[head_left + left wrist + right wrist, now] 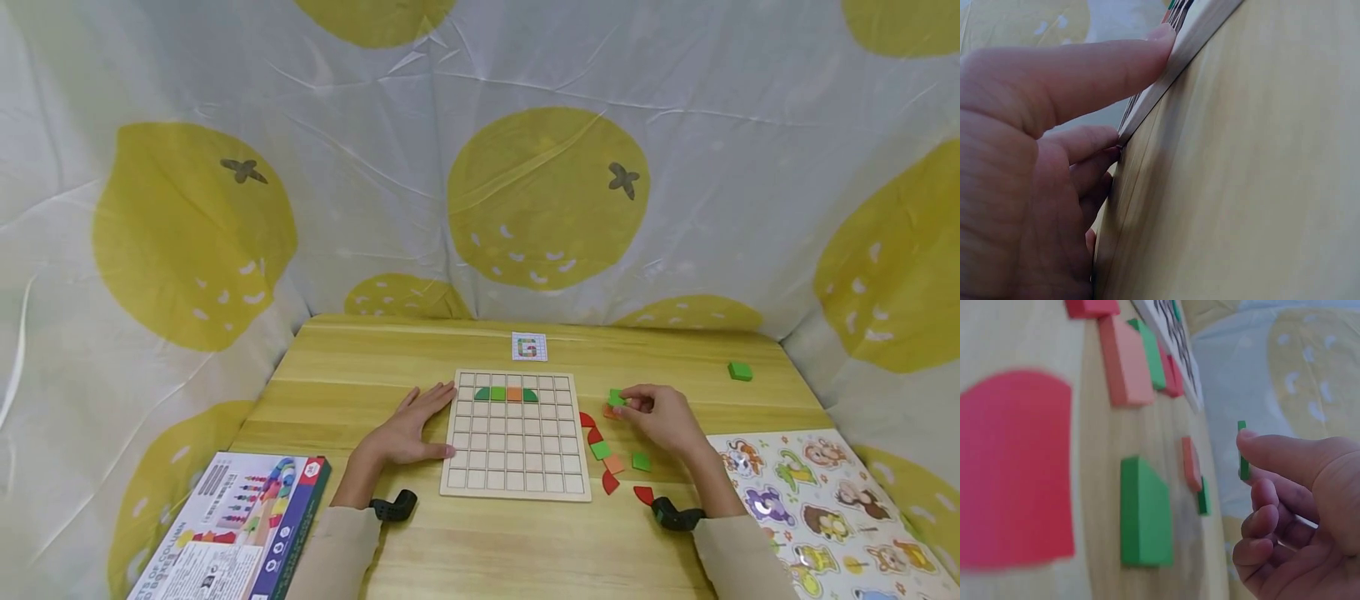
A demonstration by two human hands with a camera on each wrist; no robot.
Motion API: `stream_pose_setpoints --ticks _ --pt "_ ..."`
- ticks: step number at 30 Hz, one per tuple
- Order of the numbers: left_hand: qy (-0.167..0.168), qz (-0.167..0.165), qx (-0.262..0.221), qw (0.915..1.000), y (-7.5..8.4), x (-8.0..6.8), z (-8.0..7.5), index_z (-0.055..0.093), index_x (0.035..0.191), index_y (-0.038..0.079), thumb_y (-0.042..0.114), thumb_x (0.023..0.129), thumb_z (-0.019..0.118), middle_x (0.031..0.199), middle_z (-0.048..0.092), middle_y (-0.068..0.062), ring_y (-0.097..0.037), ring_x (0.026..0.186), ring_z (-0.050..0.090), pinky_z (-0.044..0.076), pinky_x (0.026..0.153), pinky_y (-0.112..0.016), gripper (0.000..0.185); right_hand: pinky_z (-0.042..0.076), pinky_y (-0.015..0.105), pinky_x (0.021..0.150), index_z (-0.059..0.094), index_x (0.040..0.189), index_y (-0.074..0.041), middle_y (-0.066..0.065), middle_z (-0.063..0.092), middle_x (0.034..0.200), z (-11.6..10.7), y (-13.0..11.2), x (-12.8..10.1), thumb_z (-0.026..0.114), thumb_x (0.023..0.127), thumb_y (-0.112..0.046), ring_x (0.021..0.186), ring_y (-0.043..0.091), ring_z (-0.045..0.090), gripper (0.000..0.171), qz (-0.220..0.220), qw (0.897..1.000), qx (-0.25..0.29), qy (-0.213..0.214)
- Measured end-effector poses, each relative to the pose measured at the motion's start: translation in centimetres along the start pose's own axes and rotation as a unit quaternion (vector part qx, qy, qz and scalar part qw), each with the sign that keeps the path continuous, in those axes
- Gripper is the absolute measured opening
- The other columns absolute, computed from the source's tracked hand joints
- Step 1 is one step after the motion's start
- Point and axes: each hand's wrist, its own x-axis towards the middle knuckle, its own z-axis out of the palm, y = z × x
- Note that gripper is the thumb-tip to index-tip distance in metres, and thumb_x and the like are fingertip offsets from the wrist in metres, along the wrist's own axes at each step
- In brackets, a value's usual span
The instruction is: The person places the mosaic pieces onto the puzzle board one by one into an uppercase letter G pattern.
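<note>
A wooden grid board lies mid-table, with a short row of green and orange tiles in its second row. My left hand lies flat on the table, its straight fingers touching the board's left edge. My right hand is just right of the board and pinches a small green tile between thumb and fingers; the same green tile shows edge-on in the right wrist view. Below that hand lie several loose red, green and orange tiles, among them a green square.
A small pattern card lies behind the board. One green tile sits alone at the far right. A game box is at the front left, an animal puzzle at the front right. Fabric with yellow fruit print surrounds the table.
</note>
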Motion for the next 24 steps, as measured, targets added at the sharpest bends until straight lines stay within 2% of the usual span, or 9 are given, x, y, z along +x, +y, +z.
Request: stream_pose_setpoints --ticks 10,16,24 --pt "0.003 0.001 0.000 1.0000 0.0 -0.1 0.0 0.027 0.164 0.010 0.042 0.087 0.079 0.173 0.022 -0.005 -0.029 0.161 0.014 0.001 0.130 -0.057 0.098 0.048 0.024 0.064 0.077 0.113 -0.005 0.005 0.063 0.087 2.0 -3.5 1.2 0.079 0.092 -0.020 0.075 0.019 0.054 0.026 -0.031 0.999 0.036 -0.015" --pt "0.005 -0.004 -0.002 1.0000 0.0 -0.2 -0.1 0.028 0.164 0.010 0.041 0.086 0.079 0.173 0.022 -0.005 -0.028 0.161 0.014 0.000 0.130 -0.056 0.098 0.042 0.023 0.059 0.077 0.111 -0.006 0.004 0.061 0.085 4.2 -6.1 1.6 0.080 0.091 -0.018 0.072 0.018 0.051 0.024 -0.043 0.998 0.044 -0.031" --pt "0.004 0.003 0.003 1.0000 0.0 0.0 0.1 0.028 0.164 0.011 0.041 0.087 0.079 0.173 0.022 -0.005 -0.028 0.161 0.014 0.001 0.130 -0.057 0.098 0.041 0.024 0.061 0.077 0.112 -0.009 0.000 0.059 0.082 6.6 -7.8 2.3 0.079 0.092 -0.018 0.071 0.015 0.049 0.022 -0.065 0.995 0.048 -0.055"
